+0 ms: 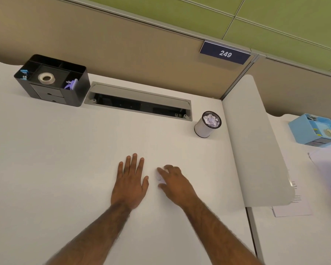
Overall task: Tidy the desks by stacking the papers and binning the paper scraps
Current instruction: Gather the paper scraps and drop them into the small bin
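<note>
My left grip (129, 185) lies spread flat on the bench (65, 150) to steady me; my right grip (175, 185) pinches 1 paper scrap (159, 178) for the bin (202, 129) nearby.

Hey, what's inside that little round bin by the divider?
Crumpled white and pale purple paper scraps fill the bin nearly to its rim. Anything beneath them is hidden.

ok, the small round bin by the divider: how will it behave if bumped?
Probably light: the round bin shows only crumpled paper scraps, so a nudge likely slides it on the smooth desk. It looks taller than wide, so a push near its rim may tip it. Scraps sit up to the rim and could spill.
</note>
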Available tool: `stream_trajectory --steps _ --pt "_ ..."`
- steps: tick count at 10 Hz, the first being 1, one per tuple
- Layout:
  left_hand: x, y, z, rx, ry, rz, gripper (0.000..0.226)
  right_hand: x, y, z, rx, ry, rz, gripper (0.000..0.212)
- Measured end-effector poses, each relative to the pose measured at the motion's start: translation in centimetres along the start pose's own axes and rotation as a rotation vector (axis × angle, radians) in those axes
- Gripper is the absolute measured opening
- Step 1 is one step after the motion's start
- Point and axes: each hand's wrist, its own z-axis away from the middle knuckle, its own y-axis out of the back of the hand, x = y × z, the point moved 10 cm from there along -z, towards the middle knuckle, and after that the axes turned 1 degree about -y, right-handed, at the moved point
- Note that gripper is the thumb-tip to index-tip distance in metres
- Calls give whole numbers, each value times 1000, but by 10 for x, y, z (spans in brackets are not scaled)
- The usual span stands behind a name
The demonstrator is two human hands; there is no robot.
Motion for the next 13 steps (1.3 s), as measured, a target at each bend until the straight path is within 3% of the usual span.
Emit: stream_trajectory --steps 3,5,6,7,8,9,10,11,12,13 --pt "0 -1 0 -3 3 9 69 -20 1 11 263 33 168 29" --pt "-1 -2 0 -3 2 11 69 -16 8 7 306 12 171 39" --pt "-1 -2 0 -5 4 15 69 -2 8 -2 300 -51 85 25" --pt "0 0 0 -4 7 11 69 45 11 -11 291 -305 -277 15" --pt "0 0 0 -2 6 15 69 82 24 -4 346 -457 -680 19" --pt "-1 -1 0 4 3 16 69 115 52 3 429 -517 -995 23" --pt "-1 -2 0 8 2 27 69 145 103 -4 539 -509 -1154 25" --pt "-1 -3 2 -1 6 24 69 179 157 -19 650 -518 -1177 16" --pt "-2 -3 3 2 9 30 69 209 198 -38 732 -565 -1034 17" --pt "-2 -2 3 14 4 33 69 220 226 -61 730 -579 -725 22"
